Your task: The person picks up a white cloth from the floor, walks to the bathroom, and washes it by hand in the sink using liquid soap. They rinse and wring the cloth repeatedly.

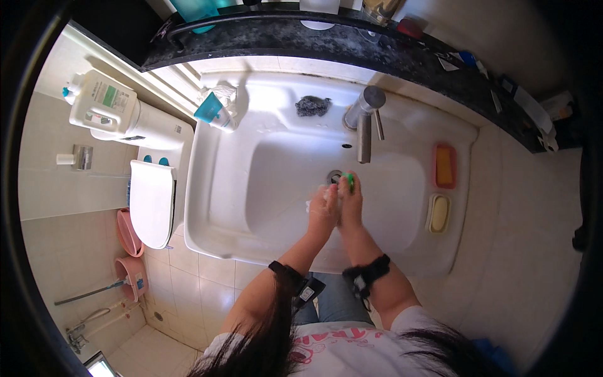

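Observation:
Both hands are together over the basin of a white ceramic sink (pixel 287 174), just below the metal drain (pixel 335 176). A small bright green object (pixel 349 180) shows at the fingers of my right hand (pixel 351 205), which grips it; its full shape is hidden. My left hand (pixel 323 207) is pressed close against the right, fingers curled and slightly blurred. White matter, lather or cloth, shows around the left fingers, and I cannot tell which. Above the hands, the metal faucet (pixel 364 136) reaches out over the basin; no water stream is visible.
A teal-and-white squeeze tube (pixel 215 113) and a dark scouring pad (pixel 313 106) lie on the sink's back ledge. Along the right rim sit a pink soap dish (pixel 452 181) and a cream soap dish (pixel 430 226). A dark stone shelf (pixel 273 42) runs behind. A toilet (pixel 151 202) stands left.

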{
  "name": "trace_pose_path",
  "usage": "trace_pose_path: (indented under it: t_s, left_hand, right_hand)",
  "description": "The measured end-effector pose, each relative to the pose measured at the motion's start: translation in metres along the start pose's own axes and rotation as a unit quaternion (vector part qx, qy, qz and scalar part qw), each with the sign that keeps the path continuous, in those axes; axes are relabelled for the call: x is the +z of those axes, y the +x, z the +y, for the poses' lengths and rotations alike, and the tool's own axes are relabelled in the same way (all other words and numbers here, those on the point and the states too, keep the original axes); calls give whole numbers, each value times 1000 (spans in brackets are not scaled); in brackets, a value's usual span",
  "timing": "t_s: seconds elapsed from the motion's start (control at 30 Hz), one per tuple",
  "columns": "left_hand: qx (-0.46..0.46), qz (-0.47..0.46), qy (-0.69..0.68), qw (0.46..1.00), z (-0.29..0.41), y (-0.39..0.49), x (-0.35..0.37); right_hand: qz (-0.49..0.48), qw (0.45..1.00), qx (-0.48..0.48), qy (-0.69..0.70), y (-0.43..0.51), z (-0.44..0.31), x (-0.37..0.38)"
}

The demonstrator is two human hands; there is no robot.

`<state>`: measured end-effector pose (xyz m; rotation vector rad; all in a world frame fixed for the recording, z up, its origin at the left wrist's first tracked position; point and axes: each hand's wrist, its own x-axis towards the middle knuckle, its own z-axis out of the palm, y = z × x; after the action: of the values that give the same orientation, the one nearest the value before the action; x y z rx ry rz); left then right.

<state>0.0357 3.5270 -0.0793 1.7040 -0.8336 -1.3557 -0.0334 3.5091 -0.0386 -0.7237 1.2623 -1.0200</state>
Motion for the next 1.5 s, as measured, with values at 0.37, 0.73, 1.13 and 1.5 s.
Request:
trace_pose_path:
  t_s: [0.37,0.73,1.13,1.5]
  left_hand:
    - [89,94,168,977,32,-2,-1]
    - [205,111,4,972,22,14,-10]
    - [70,69,45,994,48,-9,5]
    - [-60,38,-194,978,41,3,2]
  right_hand:
    - [3,998,48,31,7,25,-7]
    - [-89,920,146,352,23,26,-42]
    - [-3,981,102,162,13,9,-29]
    - [-32,995,14,95,-5,6,-32]
